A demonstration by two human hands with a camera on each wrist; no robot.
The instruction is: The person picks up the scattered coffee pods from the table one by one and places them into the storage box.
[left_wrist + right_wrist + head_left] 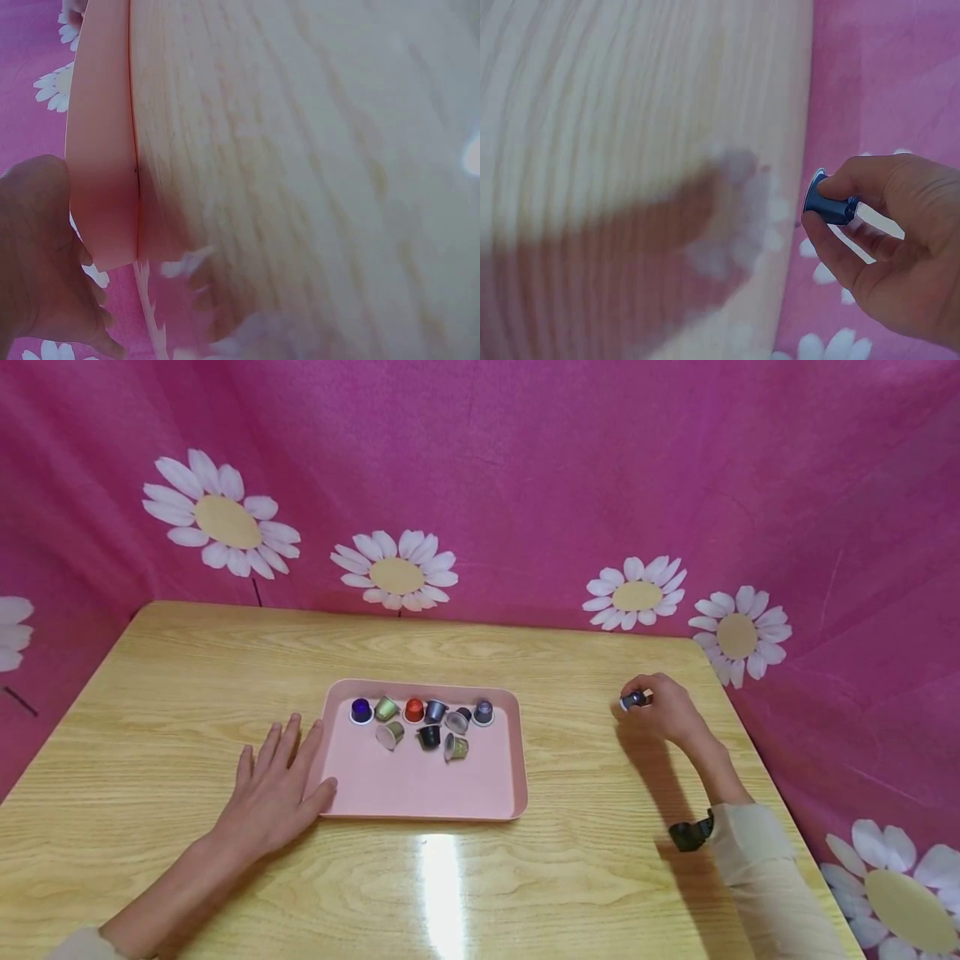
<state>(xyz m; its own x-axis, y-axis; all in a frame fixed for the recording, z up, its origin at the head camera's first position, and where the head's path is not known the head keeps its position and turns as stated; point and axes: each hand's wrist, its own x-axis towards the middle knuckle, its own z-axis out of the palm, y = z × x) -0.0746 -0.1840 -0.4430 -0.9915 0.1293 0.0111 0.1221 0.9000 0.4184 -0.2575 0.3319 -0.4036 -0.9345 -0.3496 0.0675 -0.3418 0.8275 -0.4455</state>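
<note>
My right hand pinches a dark blue coffee capsule between thumb and fingers, over the right side of the table. In the right wrist view the capsule's pale rim faces left. My left hand lies with fingers spread at the left side of a pink tray, its thumb at the tray's rim. Several coffee capsules are in the tray's far half: among them a purple one, a red one, a black one and a green one.
The wooden table reaches back to a magenta curtain with daisy prints. A dark band sits at my right wrist. Light glares off the table in front of the tray.
</note>
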